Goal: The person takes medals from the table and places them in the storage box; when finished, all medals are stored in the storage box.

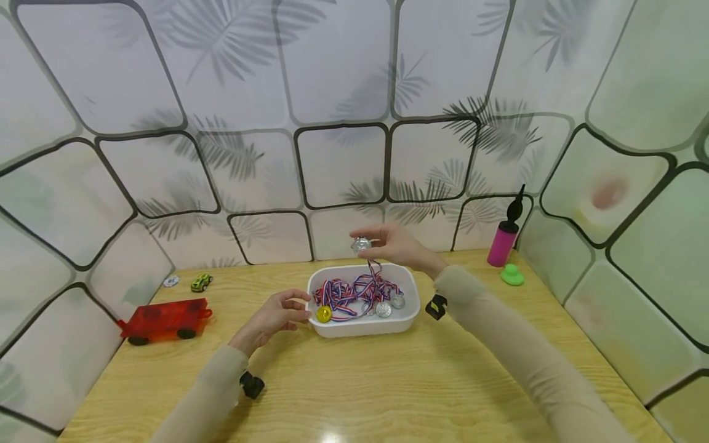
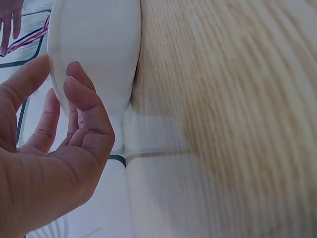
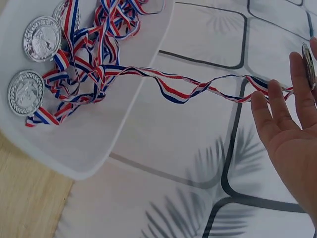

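My right hand [image 1: 396, 245] pinches a silver medal [image 1: 362, 245] between thumb and fingers above a white plastic tub [image 1: 360, 331]. From that medal a red, white and blue ribbon [image 3: 178, 94] runs down into a tangle of ribbons [image 1: 354, 292] in the tub. Lying in the tub are a gold medal [image 1: 324, 314] at the left and several silver medals [image 3: 42, 38] at the right. My left hand [image 1: 279, 317] is at the tub's left end, its fingers loosely bent; in the left wrist view [image 2: 59, 148] the fingertips overlap the tub wall, and contact is hard to confirm.
To the left stand a red see-through toy wagon [image 1: 168, 320], a green toy car [image 1: 202, 282] and a small white disc [image 1: 171, 281]. At the back right are a pink and black pump [image 1: 503, 243] and a green rubber-looking toy [image 1: 512, 275]. A patterned wall covering borders the wooden table [image 1: 354, 387].
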